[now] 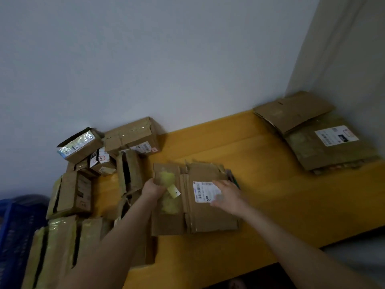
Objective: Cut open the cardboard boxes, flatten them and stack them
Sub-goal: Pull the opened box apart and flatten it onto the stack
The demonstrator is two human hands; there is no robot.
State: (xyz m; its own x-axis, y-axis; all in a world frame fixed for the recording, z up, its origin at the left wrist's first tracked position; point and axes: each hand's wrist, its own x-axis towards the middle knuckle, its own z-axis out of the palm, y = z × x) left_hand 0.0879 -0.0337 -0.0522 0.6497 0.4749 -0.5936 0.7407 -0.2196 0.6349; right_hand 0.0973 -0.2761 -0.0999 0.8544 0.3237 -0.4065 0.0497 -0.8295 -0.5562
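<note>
A flattened cardboard box point(208, 220) with a white shipping label lies in the middle of the yellow table point(270, 197). My left hand point(153, 189) grips a pale yellow box cutter point(174, 191) over the box's left flap, which carries yellowish tape. My right hand point(228, 196) rests with spread fingers on the label side, pressing the cardboard flat. A stack of flattened boxes point(318, 136) sits at the table's far right corner.
Several unopened taped boxes point(131, 136) are piled at the left of the table against the grey wall, some upright near the front edge point(62, 247). A blue crate point(14, 230) stands at the far left. The table's front edge runs along the lower right.
</note>
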